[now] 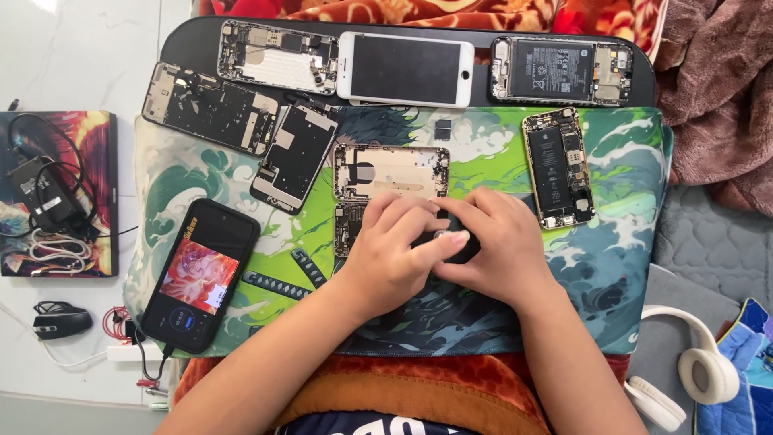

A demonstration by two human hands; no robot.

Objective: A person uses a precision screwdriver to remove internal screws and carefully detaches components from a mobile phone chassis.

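I see my left hand (394, 246) and right hand (495, 242) pinch a small dark part (448, 242), each grip closed on it, over the green illustrated mat (612, 266) just near the gold opened phone frame (392, 171); I judge steady, gentle pressure serves best.

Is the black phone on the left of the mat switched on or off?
On: the black phone has a lit screen showing a colourful picture.

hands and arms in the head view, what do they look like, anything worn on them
Both arms are bare from the bottom edge of the picture to the wrists: no sleeves, gloves, watch or bracelet show. The left hand and right hand wear no visible rings. The fingernails that show are short and unpainted.
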